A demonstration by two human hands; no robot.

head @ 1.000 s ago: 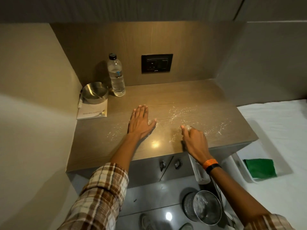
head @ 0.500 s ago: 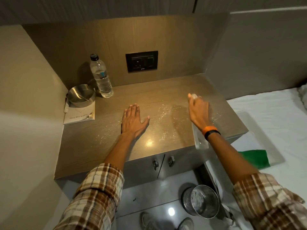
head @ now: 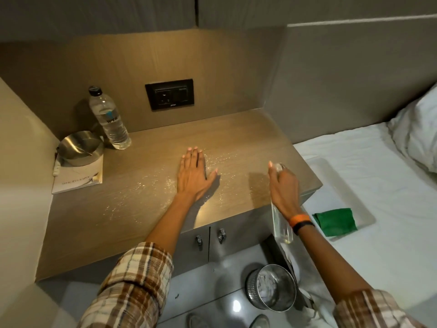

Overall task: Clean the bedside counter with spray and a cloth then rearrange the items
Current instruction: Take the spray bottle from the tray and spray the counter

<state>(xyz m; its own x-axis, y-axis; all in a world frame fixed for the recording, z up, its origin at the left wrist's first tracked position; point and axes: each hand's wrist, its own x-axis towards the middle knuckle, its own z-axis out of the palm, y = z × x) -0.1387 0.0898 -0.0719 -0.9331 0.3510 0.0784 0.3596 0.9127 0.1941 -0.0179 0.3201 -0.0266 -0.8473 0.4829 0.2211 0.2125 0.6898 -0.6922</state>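
Where the white bed (head: 354, 176) fills the right side of the view, the wooden bedside counter (head: 146, 209) takes up the middle, set into a panelled alcove with a black socket plate (head: 169, 94) on its back wall. Fine droplets of spray glisten across the middle of the counter top. A pale tray (head: 340, 181) lies on the bed just beside the counter's right edge, and a folded green cloth (head: 335, 221) rests at its near end, well apart from both hands. On the floor below stands a round metal bin (head: 272, 287) with crumpled white paper inside. At the counter's back left corner a clear water bottle (head: 109, 118) with a black cap stands upright, and just beside it a steel ashtray (head: 80, 147) sits on a white booklet (head: 78, 176). The left hand (head: 194, 174) lies flat on the counter, palm down, fingers spread and holding nothing. The right hand (head: 282, 185) is wrapped around a clear spray bottle (head: 281, 226), held over the counter's right front edge, with the bottle's body reaching back along the wrist and the forefinger stretched over the nozzle end.
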